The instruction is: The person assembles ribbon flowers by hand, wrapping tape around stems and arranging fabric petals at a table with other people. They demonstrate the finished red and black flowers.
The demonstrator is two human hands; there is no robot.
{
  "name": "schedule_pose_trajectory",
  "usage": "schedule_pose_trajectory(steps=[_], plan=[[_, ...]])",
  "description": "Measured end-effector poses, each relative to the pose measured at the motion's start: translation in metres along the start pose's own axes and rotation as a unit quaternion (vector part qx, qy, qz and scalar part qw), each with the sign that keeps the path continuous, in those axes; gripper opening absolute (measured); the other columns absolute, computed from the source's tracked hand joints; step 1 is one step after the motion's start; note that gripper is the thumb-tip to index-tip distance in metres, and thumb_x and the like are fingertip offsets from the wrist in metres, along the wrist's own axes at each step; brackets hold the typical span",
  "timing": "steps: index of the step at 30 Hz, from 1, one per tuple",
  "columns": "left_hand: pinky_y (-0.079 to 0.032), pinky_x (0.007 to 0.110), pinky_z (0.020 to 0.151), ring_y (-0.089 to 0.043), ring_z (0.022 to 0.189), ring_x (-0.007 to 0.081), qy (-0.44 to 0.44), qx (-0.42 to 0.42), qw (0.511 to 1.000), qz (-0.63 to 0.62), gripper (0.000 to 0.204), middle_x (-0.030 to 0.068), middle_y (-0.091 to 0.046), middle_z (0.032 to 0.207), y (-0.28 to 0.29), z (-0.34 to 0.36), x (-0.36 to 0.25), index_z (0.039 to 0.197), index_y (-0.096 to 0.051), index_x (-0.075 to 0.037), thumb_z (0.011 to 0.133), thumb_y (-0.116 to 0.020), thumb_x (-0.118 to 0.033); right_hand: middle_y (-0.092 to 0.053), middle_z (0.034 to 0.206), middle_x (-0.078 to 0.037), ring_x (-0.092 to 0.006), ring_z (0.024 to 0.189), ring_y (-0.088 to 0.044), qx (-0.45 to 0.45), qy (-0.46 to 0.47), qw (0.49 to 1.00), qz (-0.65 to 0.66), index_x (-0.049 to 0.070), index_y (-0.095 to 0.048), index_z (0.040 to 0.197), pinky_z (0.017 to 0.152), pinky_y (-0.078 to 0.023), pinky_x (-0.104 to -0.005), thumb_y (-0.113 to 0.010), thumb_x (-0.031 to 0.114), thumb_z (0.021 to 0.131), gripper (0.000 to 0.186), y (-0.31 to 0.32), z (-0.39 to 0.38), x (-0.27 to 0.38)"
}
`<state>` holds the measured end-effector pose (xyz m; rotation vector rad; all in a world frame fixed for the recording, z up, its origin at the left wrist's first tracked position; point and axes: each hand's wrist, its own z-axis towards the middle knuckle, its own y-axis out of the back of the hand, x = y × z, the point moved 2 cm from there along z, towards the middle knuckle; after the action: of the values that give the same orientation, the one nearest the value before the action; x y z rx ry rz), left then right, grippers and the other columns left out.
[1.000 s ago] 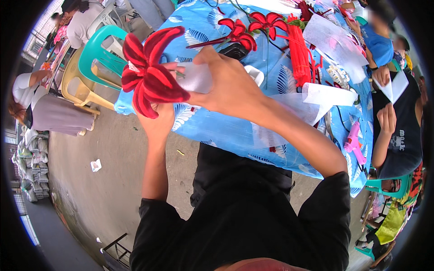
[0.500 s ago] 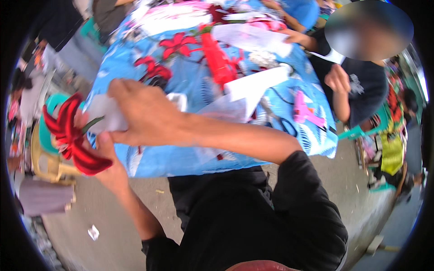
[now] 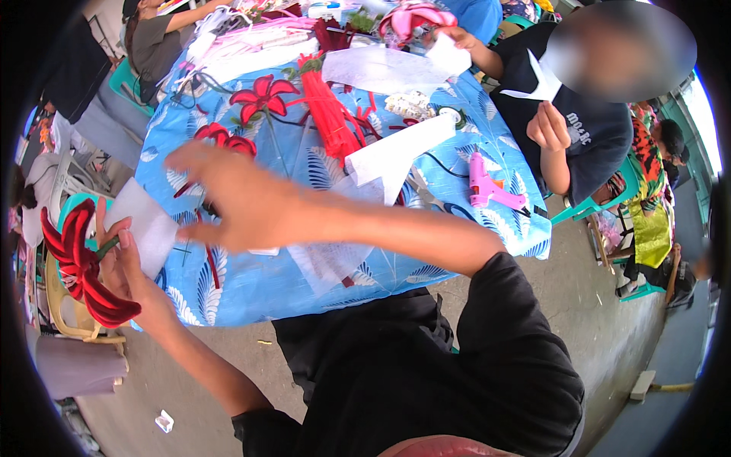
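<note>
The big red fuzzy flower is at the far left, out past the edge of the bench. The left hand has it by the short green stem, pinched between thumb and fingers. The petals spread out to the side, with no fingers wrapped round them. Holding it low like this probably keeps the soft petals from getting squashed. The end of the stem tips up toward the bench.

A thin white sheet is right by those fingers, behind the stem. I cannot tell if the hand grips it too or if it just rests there.

The right hand is up over the bench, and it is blurry. Its fingers are spread apart and it looks empty.

Under and past it, two more red flowers, one near and one farther off, lie on the blue leafy cloth. Beside them is a bundle of red fuzzy sticks, all together, maybe so they are easy to grab. A white roll of sheet lies nearer the right, then scissors and a pink glue gun near the edge, perhaps kept there for easy reach.
</note>
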<state>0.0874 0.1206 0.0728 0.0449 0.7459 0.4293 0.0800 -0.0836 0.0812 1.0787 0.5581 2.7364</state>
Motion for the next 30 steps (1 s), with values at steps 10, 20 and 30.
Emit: schedule_pose_trajectory(steps=[10,20,30], plan=[[-0.029,0.038,0.104,-0.047,0.120,0.0289,-0.047,0.059,0.995,-0.066,0.026,0.0213,-0.052,0.128,0.028,0.006,-0.008,0.107,-0.058,0.003,0.089,-0.050,-0.013,-0.063,0.072,-0.012,-0.0187,0.064,-0.062,0.034,-0.244,0.957,-0.149,-0.003,-0.062,0.091,0.059,-0.050,-0.0318,-0.061,0.014,0.084,0.019,0.072,-0.029,-0.139],[-0.035,0.039,0.101,-0.050,0.117,0.0303,0.014,0.156,0.967,-0.200,0.054,0.0271,-0.050,0.128,0.022,0.001,-0.013,0.118,-0.051,0.005,0.080,-0.060,-0.032,-0.063,0.081,-0.008,-0.0125,0.062,-0.060,0.033,-0.399,0.916,0.003,-0.002,-0.059,0.096,0.049,-0.048,-0.0256,-0.056,0.013,0.087,0.018,0.051,-0.003,-0.177],[-0.043,0.036,0.094,-0.054,0.111,0.0292,0.081,0.203,0.939,-0.266,0.077,0.0321,-0.045,0.131,0.007,0.001,-0.027,0.130,-0.039,-0.001,0.075,-0.063,-0.049,-0.064,0.077,-0.010,-0.0135,0.055,-0.060,-0.070,-0.344,0.914,0.202,-0.002,-0.055,0.098,0.043,-0.043,-0.0248,-0.052,0.006,0.088,0.013,0.067,0.006,-0.163]])
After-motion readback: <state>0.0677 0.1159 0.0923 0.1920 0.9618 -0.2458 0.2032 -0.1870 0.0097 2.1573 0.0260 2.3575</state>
